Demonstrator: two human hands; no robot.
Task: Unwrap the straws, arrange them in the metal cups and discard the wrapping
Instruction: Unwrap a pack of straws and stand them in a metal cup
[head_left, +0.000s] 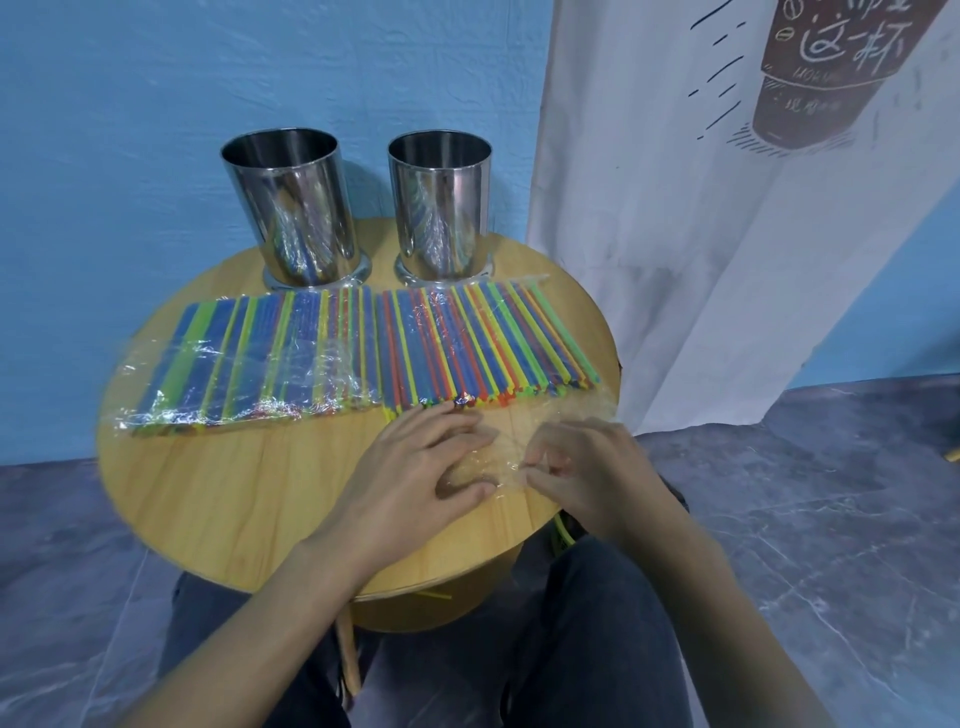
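Steel: two cups (291, 208) (441, 202) behind two straw packs (249, 358) (483, 348); right hand (587, 478) pinches wrapping (514, 441).

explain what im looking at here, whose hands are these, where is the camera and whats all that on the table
There is no machine here. A person wears one camera on the head, looking forward and down, so the single picture shows their own two bare hands from above.

On the round wooden table two shiny metal cups stand at the back, the left cup and the right cup. No straws stick out of either. In front of them lie two flat packs of coloured straws in clear plastic, the left pack and the right pack.

The left hand rests with spread fingers on the loose clear wrapping at the near end of the right pack. The right hand pinches that wrapping with curled fingers.
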